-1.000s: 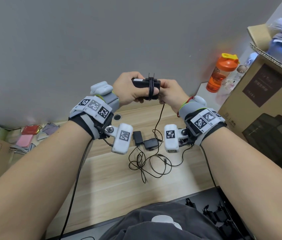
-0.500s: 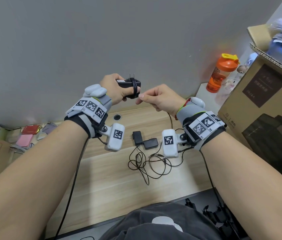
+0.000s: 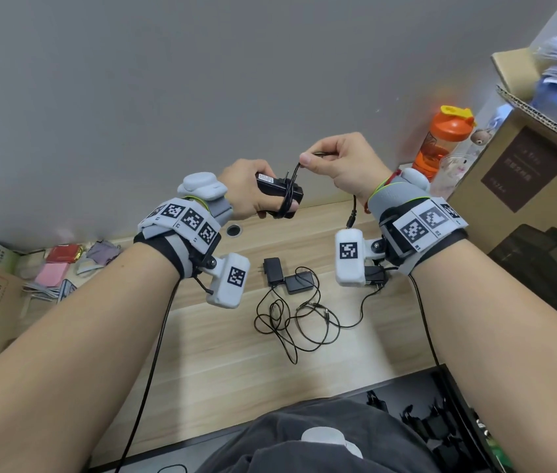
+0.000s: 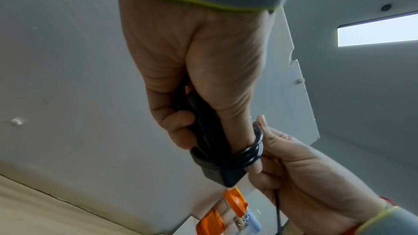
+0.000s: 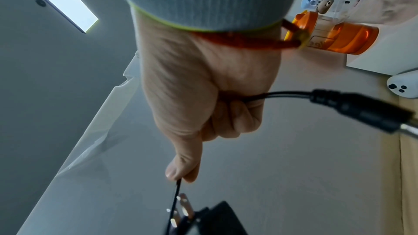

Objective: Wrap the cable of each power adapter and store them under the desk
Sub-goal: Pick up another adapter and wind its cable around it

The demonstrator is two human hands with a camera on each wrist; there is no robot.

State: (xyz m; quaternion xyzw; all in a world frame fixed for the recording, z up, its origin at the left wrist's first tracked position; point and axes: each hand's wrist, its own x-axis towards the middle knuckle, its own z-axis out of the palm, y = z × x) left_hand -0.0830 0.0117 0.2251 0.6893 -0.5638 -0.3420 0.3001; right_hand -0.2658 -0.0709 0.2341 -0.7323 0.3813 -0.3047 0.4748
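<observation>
Black adapter: a small black plastic power adapter [image 3: 278,192] is raised above the pale wooden desk [image 3: 222,356], its thin black cable [image 3: 289,196] coiled round its body
Left hand: the left hand [image 3: 246,189] is wrapped round the adapter; the coils also pass over its thumb in the left wrist view
Right hand: the right hand [image 3: 340,163] is curled, pinching the cable between thumb and forefinger just above the adapter; the barrel plug end [image 5: 359,110] trails from its fist
Hidden: the adapter's label is too small to read
Only in head view: two more black adapters [image 3: 287,276] lie on the desk beside a loose tangle of black cables [image 3: 299,322]; an orange bottle [image 3: 442,138] stands at right
</observation>
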